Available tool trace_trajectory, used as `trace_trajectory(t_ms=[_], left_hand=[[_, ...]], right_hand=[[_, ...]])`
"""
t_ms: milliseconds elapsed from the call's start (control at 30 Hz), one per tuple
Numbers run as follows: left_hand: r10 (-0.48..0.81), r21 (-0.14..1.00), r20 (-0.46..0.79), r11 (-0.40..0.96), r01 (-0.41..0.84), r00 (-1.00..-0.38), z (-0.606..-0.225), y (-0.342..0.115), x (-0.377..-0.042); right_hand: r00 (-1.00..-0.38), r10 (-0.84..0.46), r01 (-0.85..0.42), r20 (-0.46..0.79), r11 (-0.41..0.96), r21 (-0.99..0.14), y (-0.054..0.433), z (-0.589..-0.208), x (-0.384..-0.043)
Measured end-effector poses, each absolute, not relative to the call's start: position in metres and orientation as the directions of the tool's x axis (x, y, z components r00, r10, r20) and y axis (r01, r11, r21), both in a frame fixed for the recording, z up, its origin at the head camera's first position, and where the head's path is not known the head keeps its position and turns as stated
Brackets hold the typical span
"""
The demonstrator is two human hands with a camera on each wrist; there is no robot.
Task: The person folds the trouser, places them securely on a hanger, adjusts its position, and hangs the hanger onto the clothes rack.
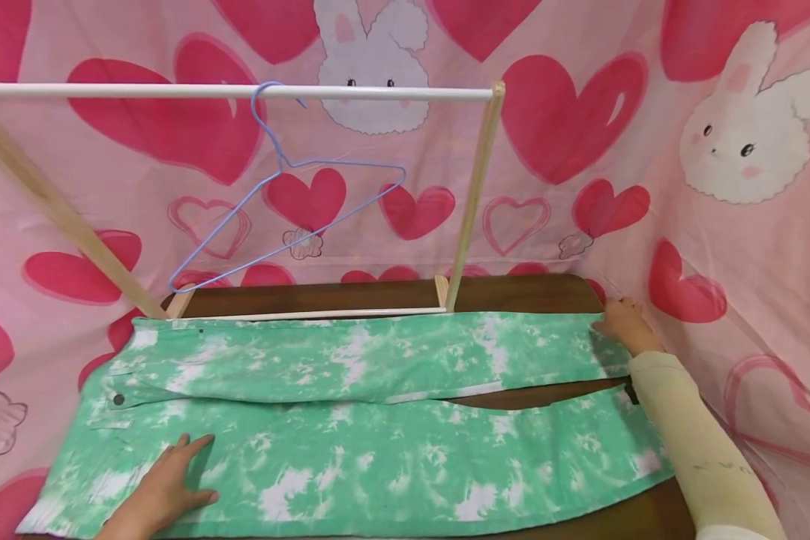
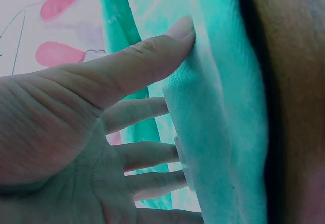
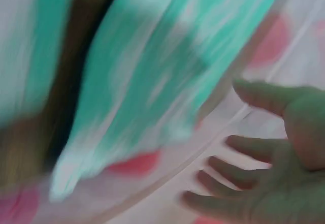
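5 R hand [image 3: 289, 181] digits show, R wrist only.

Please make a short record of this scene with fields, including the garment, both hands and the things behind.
Garment: green-and-white trousers, spread out, waist on the left, legs toward the right
Left hand: the left hand is at the waist end, fingers spread
Right hand: the right hand is by the far leg's hem, fingers spread; contact unclear, its wrist view is blurred
Hanger: blue hanger, bare, hooked on the rack's white top bar
Rack: wooden-sided rack, behind the trousers
Surface: brown table
Backdrop: pink cloth with hearts and rabbits
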State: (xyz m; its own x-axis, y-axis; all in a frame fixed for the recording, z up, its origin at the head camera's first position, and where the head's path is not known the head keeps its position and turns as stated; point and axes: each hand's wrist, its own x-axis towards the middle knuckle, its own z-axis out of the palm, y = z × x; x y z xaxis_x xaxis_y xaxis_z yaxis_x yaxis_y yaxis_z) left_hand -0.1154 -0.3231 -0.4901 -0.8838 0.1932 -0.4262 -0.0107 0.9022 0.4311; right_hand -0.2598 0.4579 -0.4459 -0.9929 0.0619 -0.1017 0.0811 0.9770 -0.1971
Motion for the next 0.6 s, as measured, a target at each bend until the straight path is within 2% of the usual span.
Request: trace_trajectory(t_ms=[100,267,433,600], left_hand=[[0.193,0.431,-0.434,0.902,-0.015,-0.88,-0.49,-0.321,-0.114],[0.205,0.44,-0.425,0.898,-0.004,-0.882,-0.489,-0.319,-0.112],[0.215,0.44,-0.393,0.898,0.023,-0.894,-0.491,-0.321,-0.106],[0.194,0.415,-0.446,0.91,-0.01,-0.874,-0.494,-0.324,-0.099]], right_hand=[[-0.964,0.019,0.083,-0.266,0.97,-0.23,0.421,-0.448,-0.246],[-0.894,-0.008,0.127,-0.449,0.954,-0.271,0.38,-0.461,-0.229],[-0.881,0.039,0.177,-0.472,0.951,-0.252,0.375,-0.471,-0.228],[-0.877,0.034,0.172,-0.479,0.954,-0.247,0.382,-0.476,-0.232]])
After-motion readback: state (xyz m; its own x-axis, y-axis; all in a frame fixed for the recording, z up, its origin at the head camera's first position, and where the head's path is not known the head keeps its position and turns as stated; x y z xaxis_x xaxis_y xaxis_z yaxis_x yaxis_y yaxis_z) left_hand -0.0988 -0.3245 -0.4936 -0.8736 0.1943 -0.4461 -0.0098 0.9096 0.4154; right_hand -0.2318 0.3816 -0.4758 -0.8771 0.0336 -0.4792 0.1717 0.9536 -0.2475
